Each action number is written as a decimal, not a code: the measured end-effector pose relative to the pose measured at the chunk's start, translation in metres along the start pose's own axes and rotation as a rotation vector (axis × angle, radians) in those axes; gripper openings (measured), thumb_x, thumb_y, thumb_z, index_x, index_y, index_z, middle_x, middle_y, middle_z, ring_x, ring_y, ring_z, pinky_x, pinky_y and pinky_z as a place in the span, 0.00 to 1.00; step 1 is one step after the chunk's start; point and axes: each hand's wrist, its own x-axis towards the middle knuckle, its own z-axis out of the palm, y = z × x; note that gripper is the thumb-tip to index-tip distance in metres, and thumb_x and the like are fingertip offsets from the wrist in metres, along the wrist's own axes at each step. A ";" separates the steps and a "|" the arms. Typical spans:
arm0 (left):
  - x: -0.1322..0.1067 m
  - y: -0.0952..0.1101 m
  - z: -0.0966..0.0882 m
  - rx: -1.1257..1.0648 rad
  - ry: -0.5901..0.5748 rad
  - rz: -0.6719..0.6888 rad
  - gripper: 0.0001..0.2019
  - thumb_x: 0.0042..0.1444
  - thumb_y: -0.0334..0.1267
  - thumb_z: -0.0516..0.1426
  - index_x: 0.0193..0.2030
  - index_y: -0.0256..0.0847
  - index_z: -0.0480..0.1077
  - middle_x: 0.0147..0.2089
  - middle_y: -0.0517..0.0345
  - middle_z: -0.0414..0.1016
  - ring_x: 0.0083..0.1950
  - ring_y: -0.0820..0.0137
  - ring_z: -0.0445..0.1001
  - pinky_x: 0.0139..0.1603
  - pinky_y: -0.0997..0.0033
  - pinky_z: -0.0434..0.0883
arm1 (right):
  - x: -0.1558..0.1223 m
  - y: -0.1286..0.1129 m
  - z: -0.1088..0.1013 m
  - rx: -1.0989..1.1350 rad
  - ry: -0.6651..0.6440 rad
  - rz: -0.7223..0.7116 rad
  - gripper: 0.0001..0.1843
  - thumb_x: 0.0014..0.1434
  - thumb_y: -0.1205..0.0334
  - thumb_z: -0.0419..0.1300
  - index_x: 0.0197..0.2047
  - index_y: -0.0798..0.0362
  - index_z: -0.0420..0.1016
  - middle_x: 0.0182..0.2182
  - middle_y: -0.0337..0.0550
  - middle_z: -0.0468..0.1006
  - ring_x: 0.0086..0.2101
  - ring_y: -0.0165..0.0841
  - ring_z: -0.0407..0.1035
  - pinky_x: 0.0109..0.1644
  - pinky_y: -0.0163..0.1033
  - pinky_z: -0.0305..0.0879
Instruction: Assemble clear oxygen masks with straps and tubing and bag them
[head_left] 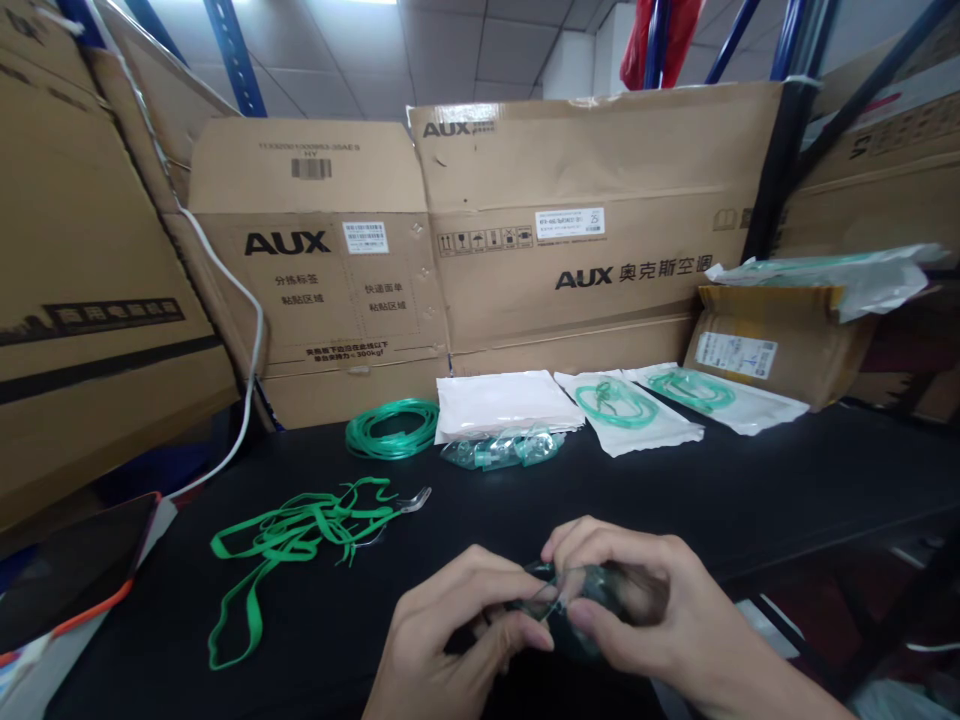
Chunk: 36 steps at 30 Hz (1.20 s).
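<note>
At the front edge of the table, both hands are on a see-through, green-tinted plastic mask (596,588), partly hidden by fingers and slightly blurred. My left hand (457,620) is closed, its thumb and fingers pinching the mask's left edge. My right hand (664,590) wraps round its other side, with the thumb in front and fingers behind. To the left lies a loose tangle of green elastic straps (311,525), with a small clear plastic piece (416,500) at its right end. Farther back, clear bagged parts with green fittings (502,450) lie in a row.
A coil of green tubing (394,428), a white packet stack (506,400) and packets with green tubing (619,405) (694,390) line the back. Cardboard boxes (600,250) wall the table. A smaller box (772,340) stands right; a tablet-like device (75,570) and white cable (259,340) are left.
</note>
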 end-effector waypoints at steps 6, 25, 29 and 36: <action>0.000 -0.002 0.002 -0.013 0.041 -0.005 0.07 0.65 0.33 0.63 0.45 0.49 0.83 0.38 0.59 0.81 0.22 0.79 0.70 0.19 0.83 0.67 | -0.002 -0.003 -0.001 -0.148 -0.020 -0.048 0.05 0.58 0.71 0.66 0.34 0.50 0.79 0.35 0.46 0.82 0.47 0.42 0.75 0.56 0.44 0.71; -0.001 -0.006 0.004 -0.037 0.043 -0.054 0.08 0.67 0.34 0.61 0.38 0.44 0.82 0.35 0.58 0.77 0.23 0.80 0.66 0.21 0.82 0.64 | 0.003 -0.006 0.003 0.077 -0.046 0.301 0.20 0.60 0.44 0.70 0.37 0.54 0.81 0.37 0.46 0.81 0.42 0.39 0.74 0.48 0.41 0.69; -0.001 -0.007 0.004 -0.029 0.053 -0.075 0.07 0.66 0.33 0.61 0.39 0.46 0.83 0.34 0.59 0.77 0.22 0.79 0.67 0.20 0.82 0.64 | -0.001 0.007 0.009 0.048 0.052 0.189 0.15 0.63 0.48 0.68 0.35 0.52 0.77 0.41 0.46 0.80 0.43 0.38 0.75 0.46 0.38 0.72; 0.001 -0.010 0.005 -0.036 0.044 -0.099 0.07 0.65 0.33 0.62 0.41 0.48 0.83 0.36 0.61 0.78 0.20 0.82 0.65 0.19 0.83 0.62 | -0.006 0.007 0.019 -0.050 0.205 0.067 0.13 0.62 0.53 0.69 0.31 0.51 0.75 0.37 0.47 0.81 0.47 0.40 0.77 0.49 0.37 0.73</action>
